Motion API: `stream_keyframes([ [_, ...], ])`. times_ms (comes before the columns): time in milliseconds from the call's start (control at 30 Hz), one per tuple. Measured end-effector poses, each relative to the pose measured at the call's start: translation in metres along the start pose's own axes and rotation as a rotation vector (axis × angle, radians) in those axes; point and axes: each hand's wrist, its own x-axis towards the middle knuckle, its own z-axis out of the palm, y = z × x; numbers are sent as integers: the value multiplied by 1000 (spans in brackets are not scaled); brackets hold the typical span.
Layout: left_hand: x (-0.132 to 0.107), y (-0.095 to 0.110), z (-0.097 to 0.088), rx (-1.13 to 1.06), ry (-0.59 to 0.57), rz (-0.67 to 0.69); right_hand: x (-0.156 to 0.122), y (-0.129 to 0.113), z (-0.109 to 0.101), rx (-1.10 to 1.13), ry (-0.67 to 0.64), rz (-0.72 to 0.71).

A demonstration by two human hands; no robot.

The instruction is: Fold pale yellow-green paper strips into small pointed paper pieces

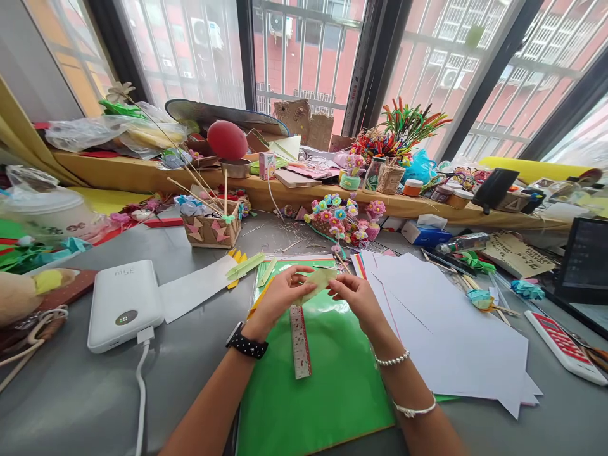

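A small piece of pale yellow-green paper [319, 283] is held up between both hands, above the green sheet [332, 386]. My left hand [283, 295] pinches its left side between thumb and fingers. At the paper's right edge, my right hand [355, 296] grips it with thumb and fingertips. Under the hands a ruler [300, 345] with a red edge lies on the green sheet. Folded light-green paper strips [246, 266] rest just beyond my left hand.
A white power bank [125, 304] with a cable lies on the left. White paper sheets [446, 323] spread to the right, near a calculator [565, 345]. Behind stand a decorated cardboard box [212, 229] and crocheted flowers [339, 215]. A cluttered ledge [294, 190] runs below the windows.
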Motion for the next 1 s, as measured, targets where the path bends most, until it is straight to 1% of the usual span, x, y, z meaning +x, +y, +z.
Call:
stream_keyframes([
  [100,1,-1,0,25,-41,17,1,0,-2,39,-57,-2],
  [167,1,-1,0,38,-54,18,2,1,-3,63,-69,-4],
  [300,-1,5,0,-4,-34,8,2,2,-4,107,14,-2],
  [433,-2,6,0,-74,-50,-58,2,3,-4,144,62,-7],
  [533,-1,4,1,-109,-9,-69,2,3,-3,138,58,-6],
  [700,0,3,4,-105,46,-31,2,4,-3,7,5,4],
  [767,-1,4,5,-119,54,-30,2,5,-3,-7,-15,4],
  [867,-2,6,6,-154,63,-48,2,5,-2,58,-31,21],
  [1000,-2,6,6,-202,91,-54,2,3,-2,153,-65,94],
])
